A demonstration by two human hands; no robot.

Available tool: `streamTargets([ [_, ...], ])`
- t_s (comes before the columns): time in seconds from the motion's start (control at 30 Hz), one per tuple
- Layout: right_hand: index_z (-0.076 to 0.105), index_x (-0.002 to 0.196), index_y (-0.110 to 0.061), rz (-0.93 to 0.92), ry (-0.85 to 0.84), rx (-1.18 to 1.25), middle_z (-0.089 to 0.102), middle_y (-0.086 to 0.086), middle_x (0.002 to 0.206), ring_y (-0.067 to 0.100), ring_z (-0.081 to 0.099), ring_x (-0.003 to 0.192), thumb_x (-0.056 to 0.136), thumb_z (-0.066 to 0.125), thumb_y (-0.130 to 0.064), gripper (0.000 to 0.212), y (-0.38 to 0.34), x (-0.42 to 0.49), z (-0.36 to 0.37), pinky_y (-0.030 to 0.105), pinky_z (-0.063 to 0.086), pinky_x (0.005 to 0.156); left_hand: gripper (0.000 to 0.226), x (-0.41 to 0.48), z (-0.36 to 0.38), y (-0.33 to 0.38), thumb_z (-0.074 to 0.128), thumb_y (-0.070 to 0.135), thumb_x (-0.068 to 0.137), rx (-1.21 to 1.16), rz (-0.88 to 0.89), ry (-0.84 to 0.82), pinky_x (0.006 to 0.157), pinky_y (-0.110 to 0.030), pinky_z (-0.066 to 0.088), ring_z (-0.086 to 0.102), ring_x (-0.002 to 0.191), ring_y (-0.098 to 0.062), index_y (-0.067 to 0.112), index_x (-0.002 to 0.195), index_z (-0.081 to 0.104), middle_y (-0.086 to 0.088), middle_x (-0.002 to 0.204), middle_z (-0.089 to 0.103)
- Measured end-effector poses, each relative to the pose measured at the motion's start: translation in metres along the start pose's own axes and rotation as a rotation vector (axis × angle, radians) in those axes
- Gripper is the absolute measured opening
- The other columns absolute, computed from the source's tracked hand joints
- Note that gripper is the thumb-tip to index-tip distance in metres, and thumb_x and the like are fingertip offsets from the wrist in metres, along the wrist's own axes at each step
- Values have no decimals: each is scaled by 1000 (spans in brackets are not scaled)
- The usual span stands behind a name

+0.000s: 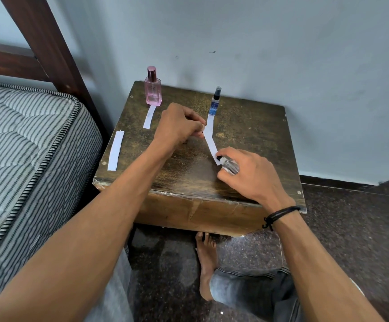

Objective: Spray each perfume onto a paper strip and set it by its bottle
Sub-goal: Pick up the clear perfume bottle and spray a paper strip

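On the wooden table point(247, 126), a person is spraying a clear perfume onto a held paper strip.

At the table's left edge a spare strip point(116, 151) is lying unused; at its back left the pink bottle point(152, 89) is standing with its strip point(149, 116) just in front. Over the table's middle the left hand point(177, 126) is pinching the upper end of the held strip point(212, 148), which is slanting down to the right. At the back middle the blue bottle point(215, 102) is standing with a strip point(210, 123) before it. Right of centre the right hand point(249, 173) is gripping the clear bottle point(229, 165), its black nozzle almost touching the strip's lower end. Two bottles seem served; this looks like the third. Next, the clear bottle needs standing on the table's bare right part, with the strip laid just beside it.
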State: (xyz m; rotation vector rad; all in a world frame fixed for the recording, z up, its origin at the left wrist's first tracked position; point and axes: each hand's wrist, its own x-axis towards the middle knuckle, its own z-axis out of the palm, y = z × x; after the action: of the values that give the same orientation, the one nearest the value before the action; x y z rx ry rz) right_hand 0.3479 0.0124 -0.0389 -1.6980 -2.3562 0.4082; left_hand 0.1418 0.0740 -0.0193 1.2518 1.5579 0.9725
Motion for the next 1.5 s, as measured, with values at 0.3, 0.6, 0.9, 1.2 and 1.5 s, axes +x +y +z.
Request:
streamTargets([
  [0.3, 61, 127, -45, 29, 65, 204, 67, -19, 103, 8, 58, 81, 87, 66, -36, 41, 15, -2, -8, 27, 45, 69, 6, 1, 1, 0, 76, 3, 85, 86, 24, 21, 59, -29, 54, 77, 69, -15, 9, 83, 77, -7, 81, 77],
  [0.6, 55, 132, -45, -45, 4, 42, 66, -11, 116, 20, 64, 94, 89, 58, -40, 43, -1, 4, 7, 37, 54, 74, 9, 1, 5, -1, 73, 4, 84, 199, 99, 29, 62, -20, 50, 75, 66, -9, 10, 86, 78, -4, 75, 77],
  [0.9, 55, 130, -43, -15, -59, -65, 67, -8, 115, 27, 64, 94, 91, 57, -45, 39, -3, 5, -1, 37, 49, 72, 8, 4, 4, -2, 73, 3, 84, 177, 118, 21, 59, -21, 49, 76, 68, -10, 10, 85, 78, -4, 80, 77],
  [1.2, 56, 128, -45, 63, 106, 176, 54, -19, 90, 8, 52, 71, 92, 60, -39, 37, 4, 4, -4, 29, 40, 62, 8, 1, 5, 0, 75, 5, 84, 222, 136, 25, 60, -15, 51, 74, 67, -5, 11, 89, 78, -1, 81, 76],
  [1.5, 49, 140, -36, -32, 102, 166, 65, -7, 127, 3, 47, 66, 98, 58, -33, 43, -3, 7, 7, 28, 38, 65, 9, -2, 6, 3, 77, 3, 83, 184, 130, -9, 68, -18, 60, 76, 69, -10, 7, 91, 79, -3, 83, 77],
])
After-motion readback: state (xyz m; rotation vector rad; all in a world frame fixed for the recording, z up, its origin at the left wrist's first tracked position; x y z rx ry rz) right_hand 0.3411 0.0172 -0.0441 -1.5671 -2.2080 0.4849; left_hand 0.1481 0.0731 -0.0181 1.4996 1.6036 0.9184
